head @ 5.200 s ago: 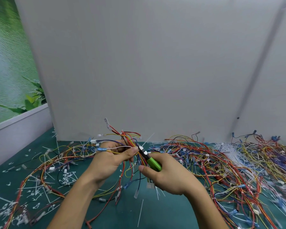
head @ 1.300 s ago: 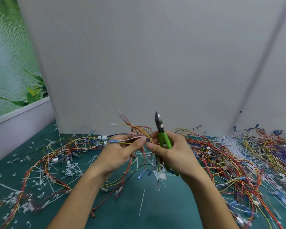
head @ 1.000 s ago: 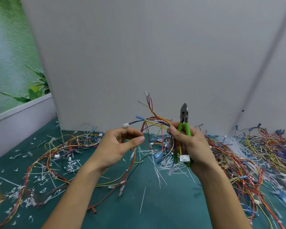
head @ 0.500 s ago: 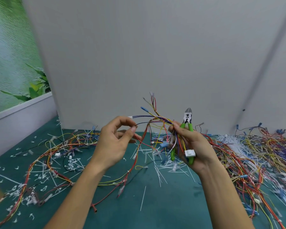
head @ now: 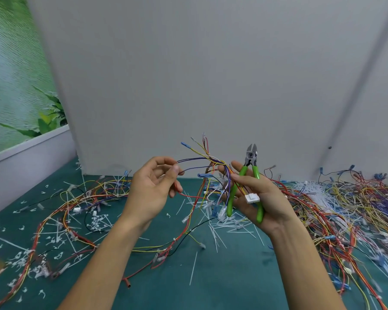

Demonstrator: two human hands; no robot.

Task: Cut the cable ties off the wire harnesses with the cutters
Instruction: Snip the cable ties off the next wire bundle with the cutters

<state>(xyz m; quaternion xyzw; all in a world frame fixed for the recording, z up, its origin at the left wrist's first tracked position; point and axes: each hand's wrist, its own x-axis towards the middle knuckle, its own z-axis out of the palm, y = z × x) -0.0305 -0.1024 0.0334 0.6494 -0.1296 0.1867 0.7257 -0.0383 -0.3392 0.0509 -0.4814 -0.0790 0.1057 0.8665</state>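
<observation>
Harness inspection between cuts. Wire harness point(head: 213, 161) was held aloft above the middle of the green work surface point(head: 233, 287). Its purple leads were pinched at the fingertips of the left hand point(head: 150, 193), and its gathered middle was clamped under the thumb of the right hand point(head: 267, 202). Green-handled diagonal cutters point(head: 242, 172) were gripped in the same right palm, blades pointing up and apart from the wires. A white connector point(head: 252, 198) lay against that palm. Further harnesses point(head: 356, 198) were heaped toward the right edge, and cut ties point(head: 222, 227) were strewn on the surface below the hands. No tie could be made out on the raised bundle. For a clean cut, it was judged that the wires should be fanned until a tie was exposed. The blade tips should then be slipped under the strap alone, with the insulation held clear of the blades.
</observation>
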